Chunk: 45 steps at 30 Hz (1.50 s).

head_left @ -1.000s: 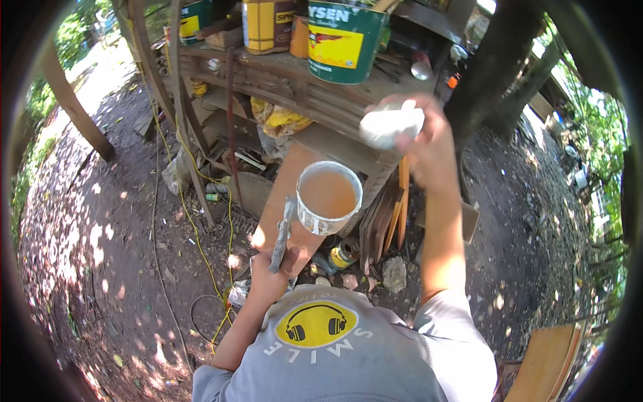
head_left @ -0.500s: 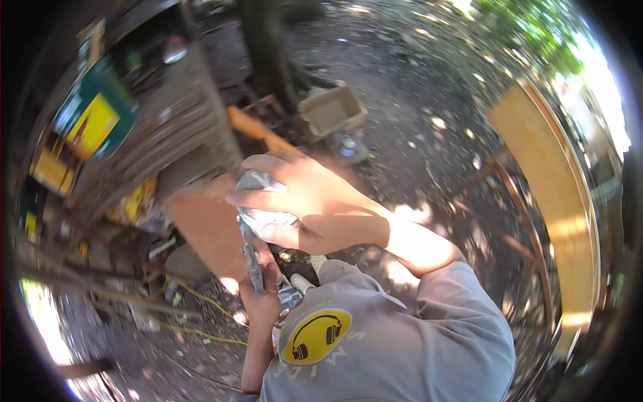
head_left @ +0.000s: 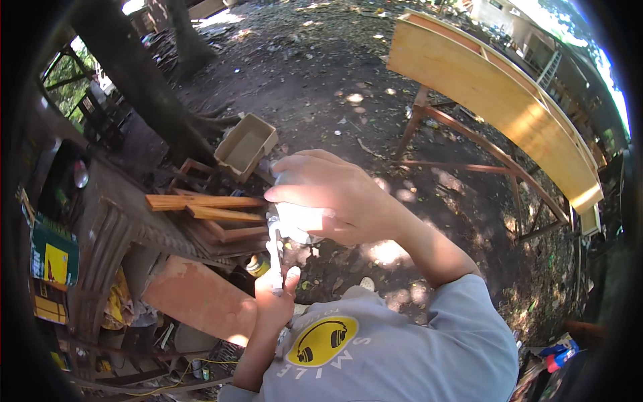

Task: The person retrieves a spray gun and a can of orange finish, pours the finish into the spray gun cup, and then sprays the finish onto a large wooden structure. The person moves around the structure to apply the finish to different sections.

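One left hand (head_left: 274, 308), one right hand (head_left: 351, 201), one handle (head_left: 274, 251) and one white object (head_left: 298, 218) show near; one green can (head_left: 48, 256) stands left, one box (head_left: 246, 146) far, two trunks (head_left: 124, 77) far left, one ladder (head_left: 549, 69) far right.

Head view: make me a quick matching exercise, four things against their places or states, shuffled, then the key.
1. Left hand
2. Right hand
3. Green can
4. Open brown box

A. Beside a dark tree trunk
B. Gripping a white object
C. Holding a slim pale tool
D. At the far left of the picture

Pairs: 1-C, 2-B, 3-D, 4-A
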Motion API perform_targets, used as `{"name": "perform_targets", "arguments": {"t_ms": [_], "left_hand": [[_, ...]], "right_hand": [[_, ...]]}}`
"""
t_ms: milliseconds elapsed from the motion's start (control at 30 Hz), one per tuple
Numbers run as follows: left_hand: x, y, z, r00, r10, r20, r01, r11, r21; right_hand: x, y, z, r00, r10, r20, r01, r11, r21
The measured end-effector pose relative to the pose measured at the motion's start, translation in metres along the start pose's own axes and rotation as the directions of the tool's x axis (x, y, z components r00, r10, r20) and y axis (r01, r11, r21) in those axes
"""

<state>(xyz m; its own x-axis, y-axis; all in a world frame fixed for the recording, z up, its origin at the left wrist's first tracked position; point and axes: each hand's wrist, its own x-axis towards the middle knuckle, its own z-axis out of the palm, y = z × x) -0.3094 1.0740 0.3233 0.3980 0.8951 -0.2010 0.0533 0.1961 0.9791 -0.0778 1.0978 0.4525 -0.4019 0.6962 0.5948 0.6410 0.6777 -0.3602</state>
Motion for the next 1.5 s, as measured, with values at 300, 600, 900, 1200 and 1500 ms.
{"name": "perform_targets", "arguments": {"t_ms": [300,600,900,1200,1500], "left_hand": [[0.012,0.006,0.163,0.970,-0.015,0.243,-0.039,0.976,0.216],[0.037,0.023,0.305,0.867,-0.068,0.494,-0.046,0.976,0.214],[0.109,0.012,0.444,0.500,0.333,0.800,-0.097,0.939,-0.330],[0.204,-0.009,0.475,0.246,0.401,0.882,-0.883,0.468,0.034],[0.377,0.057,0.511,0.107,0.574,0.812,-0.978,0.209,-0.018]], "right_hand": [[-0.134,0.032,-0.151,0.998,0.048,0.050,-0.047,0.999,-0.024],[-0.244,0.050,-0.267,0.991,0.108,-0.078,-0.116,0.986,-0.117],[-0.361,0.076,-0.173,0.556,0.732,-0.393,-0.424,0.657,0.624],[-0.350,0.170,-0.173,0.125,0.899,-0.420,-0.699,0.380,0.606],[-0.318,0.315,-0.152,0.085,0.888,-0.452,-0.738,0.361,0.570]]}}
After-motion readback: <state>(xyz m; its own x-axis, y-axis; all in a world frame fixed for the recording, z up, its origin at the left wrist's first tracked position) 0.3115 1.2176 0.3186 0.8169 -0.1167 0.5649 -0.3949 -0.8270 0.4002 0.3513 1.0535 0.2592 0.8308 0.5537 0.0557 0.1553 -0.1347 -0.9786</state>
